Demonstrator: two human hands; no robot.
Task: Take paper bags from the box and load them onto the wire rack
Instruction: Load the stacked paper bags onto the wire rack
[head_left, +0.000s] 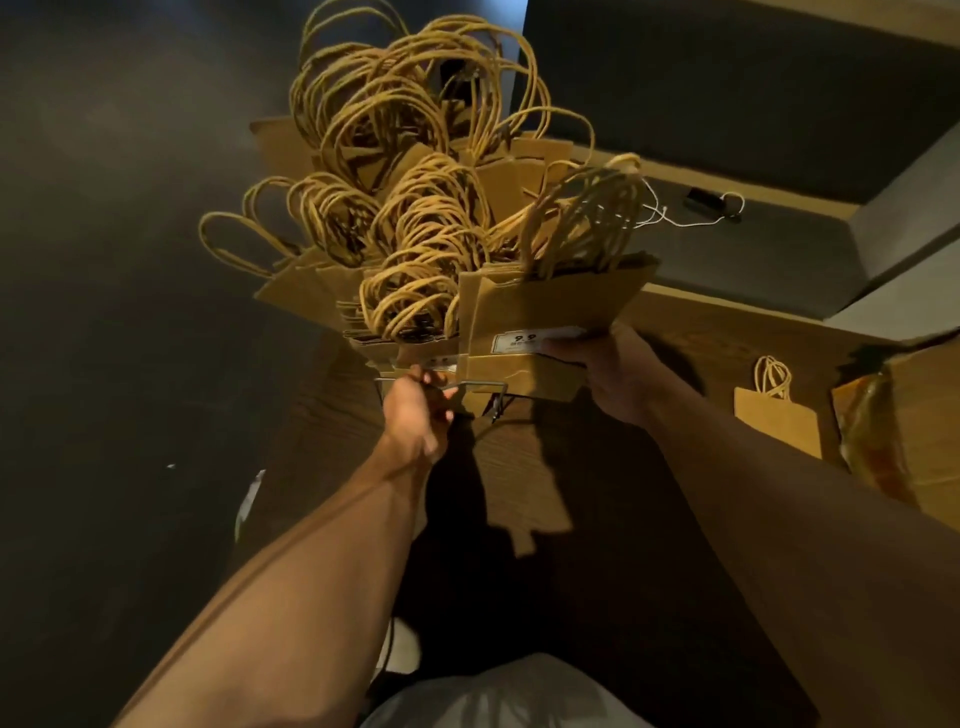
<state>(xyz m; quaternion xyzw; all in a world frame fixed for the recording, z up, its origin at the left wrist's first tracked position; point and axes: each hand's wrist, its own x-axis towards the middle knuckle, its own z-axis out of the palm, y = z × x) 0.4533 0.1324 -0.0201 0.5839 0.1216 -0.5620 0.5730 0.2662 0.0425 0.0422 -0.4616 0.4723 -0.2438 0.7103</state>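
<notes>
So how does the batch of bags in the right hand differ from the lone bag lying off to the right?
The batch of bags is held up at the wire rack, gripped by the right hand; the lone bag lies flat and untouched. The batch is several bags with bunched handles; the lone bag shows one pair of loops. The batch carries a white label; the lone bag shows none. Both are brown paper with twisted handles.

Both arms are bare and reach out straight ahead, side by side but apart. The left hand (415, 410) is lower and nearer the body. Its fingers (441, 402) curl round a thin wire bar (467, 385), with the thumb up by the fingers. The right hand (618, 374) is a bit higher and farther out. We see its back, and the wrist bends a little. Its fingers go under a stack of paper bags (550, 306) and hold it there, hidden from us.
</notes>
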